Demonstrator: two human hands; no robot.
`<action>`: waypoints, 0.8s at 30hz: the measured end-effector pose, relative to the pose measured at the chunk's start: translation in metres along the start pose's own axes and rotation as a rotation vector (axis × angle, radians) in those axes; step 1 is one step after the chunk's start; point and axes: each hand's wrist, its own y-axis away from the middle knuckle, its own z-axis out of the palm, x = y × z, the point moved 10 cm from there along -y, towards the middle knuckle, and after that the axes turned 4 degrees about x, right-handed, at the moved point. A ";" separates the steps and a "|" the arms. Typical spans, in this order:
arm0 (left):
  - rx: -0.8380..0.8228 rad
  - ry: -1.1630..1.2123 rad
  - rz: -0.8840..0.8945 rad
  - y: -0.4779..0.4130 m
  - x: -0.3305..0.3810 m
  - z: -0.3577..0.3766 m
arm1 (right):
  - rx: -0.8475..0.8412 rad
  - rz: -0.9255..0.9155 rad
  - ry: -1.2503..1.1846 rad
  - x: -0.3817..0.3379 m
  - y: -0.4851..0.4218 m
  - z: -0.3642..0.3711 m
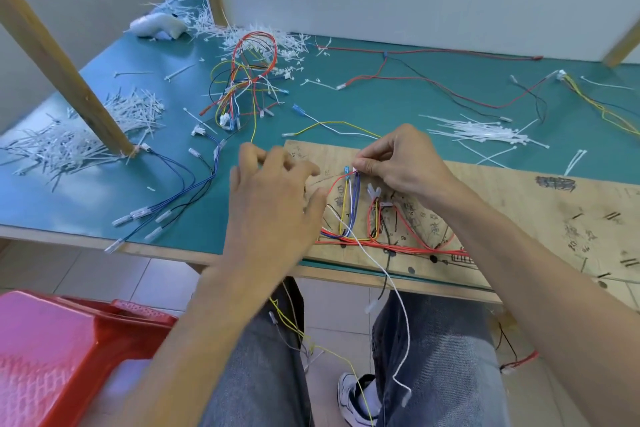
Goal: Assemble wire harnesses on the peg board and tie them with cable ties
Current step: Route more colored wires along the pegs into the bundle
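The wire harness [349, 218] is lying on the left end of the peg board [519, 204], with red, yellow, blue and white strands looping up from a red trunk running along the board's near edge. The right hand [398, 163] is pinching the tops of those upright strands between thumb and forefinger, its grip clenched on the harness beside a small blue terminal. The left hand [273, 191] is hovering just beside it over the board's left corner, fingers spread and blurred, grip released and apparently carrying nothing. 1 white wire [398, 295] is trailing off the table edge and dangling between the person's knees. I'm reading this as the routing step, strands being gathered at a branch point, and I'm seeing no tie around this branch. The next move is calling for a tie: the fresh cable ties [485, 132] are lying on the table [381, 94] just beyond the board, so the free left hand would be crossing over. Farther out, a tangle of loose wires [249, 80] and heaps of white tie pieces [69, 142] are sitting on the table's left.
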 end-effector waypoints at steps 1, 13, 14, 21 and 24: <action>-0.122 -0.019 -0.017 -0.011 -0.004 0.014 | 0.007 0.006 0.003 0.000 0.000 0.000; -0.406 0.113 -0.015 -0.058 -0.028 0.038 | 0.013 0.053 0.024 -0.002 0.011 -0.004; -0.440 0.105 0.013 -0.063 -0.026 0.038 | 0.013 0.046 0.048 -0.005 0.012 -0.005; -0.640 0.059 0.101 -0.073 -0.021 0.055 | 0.183 -0.165 0.266 -0.061 0.057 -0.019; -0.636 0.076 0.080 -0.074 -0.024 0.057 | 0.068 -0.266 0.493 -0.087 0.106 0.011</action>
